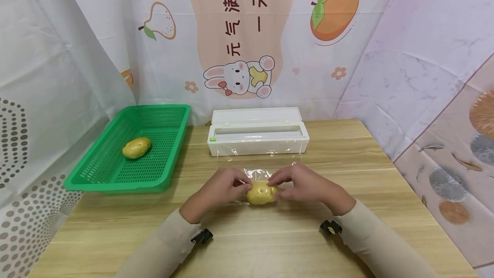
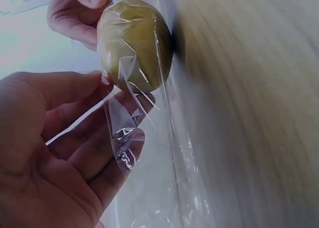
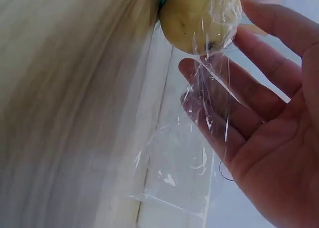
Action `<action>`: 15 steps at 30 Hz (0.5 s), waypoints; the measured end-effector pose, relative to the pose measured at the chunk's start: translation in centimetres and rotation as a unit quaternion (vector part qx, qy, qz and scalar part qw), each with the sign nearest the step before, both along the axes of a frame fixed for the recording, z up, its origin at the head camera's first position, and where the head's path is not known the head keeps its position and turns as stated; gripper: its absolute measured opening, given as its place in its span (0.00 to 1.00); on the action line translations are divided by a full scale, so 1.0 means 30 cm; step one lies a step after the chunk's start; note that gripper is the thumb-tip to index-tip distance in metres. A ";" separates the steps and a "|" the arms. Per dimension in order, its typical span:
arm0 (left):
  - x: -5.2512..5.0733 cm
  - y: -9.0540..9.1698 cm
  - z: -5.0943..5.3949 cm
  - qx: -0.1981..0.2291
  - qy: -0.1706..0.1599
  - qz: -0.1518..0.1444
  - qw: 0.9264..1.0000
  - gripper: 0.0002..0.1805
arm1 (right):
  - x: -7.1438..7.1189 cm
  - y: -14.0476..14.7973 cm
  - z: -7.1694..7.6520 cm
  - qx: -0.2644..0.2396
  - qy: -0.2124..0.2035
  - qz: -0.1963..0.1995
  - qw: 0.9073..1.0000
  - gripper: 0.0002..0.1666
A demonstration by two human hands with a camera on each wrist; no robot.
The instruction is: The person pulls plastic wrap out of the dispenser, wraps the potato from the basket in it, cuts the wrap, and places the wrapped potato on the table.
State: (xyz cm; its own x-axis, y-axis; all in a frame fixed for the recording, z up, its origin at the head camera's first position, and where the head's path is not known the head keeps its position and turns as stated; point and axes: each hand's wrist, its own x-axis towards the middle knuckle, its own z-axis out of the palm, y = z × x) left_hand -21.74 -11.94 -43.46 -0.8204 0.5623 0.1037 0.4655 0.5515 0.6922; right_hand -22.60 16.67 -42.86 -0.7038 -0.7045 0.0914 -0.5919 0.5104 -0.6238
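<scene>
A yellow potato (image 1: 261, 193) lies on the wooden table, covered by clear plastic wrap (image 3: 169, 163). From the left, my left hand (image 1: 224, 185) pinches the film at the potato's end; in the left wrist view its other fingers lie behind the loose, creased wrap. On the opposite end, my right hand (image 1: 305, 183) holds the film against the potato with thumb and forefinger, its remaining fingers spread behind the transparent sheet. The sheet runs back to a white wrap dispenser (image 1: 258, 147), whose lid is raised.
A green plastic basket (image 1: 175, 158) stands at the left with another potato (image 1: 137, 148) inside. Behind the table (image 1: 347, 149) hangs a printed cloth (image 1: 162, 72). A small green slider (image 1: 212, 139) sits at the dispenser's left end.
</scene>
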 end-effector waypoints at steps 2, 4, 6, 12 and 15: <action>0.000 0.002 0.000 -0.011 0.002 0.001 1.000 0.05 | -0.001 0.001 -0.002 0.014 0.006 -0.003 1.000 0.21; 0.002 0.003 0.000 -0.025 0.008 0.000 1.000 0.08 | -0.001 0.001 -0.004 0.027 0.007 -0.006 1.000 0.26; 0.002 0.005 0.001 -0.047 0.019 -0.003 0.999 0.14 | -0.002 0.001 -0.006 0.038 0.007 -0.009 0.999 0.30; 0.001 0.008 -0.006 -0.117 0.090 -0.004 0.989 0.31 | 0.001 -0.008 -0.005 0.052 0.009 -0.018 0.998 0.38; 0.001 0.008 -0.007 -0.134 0.124 0.005 0.983 0.34 | 0.002 -0.014 -0.008 0.053 0.011 -0.029 0.998 0.39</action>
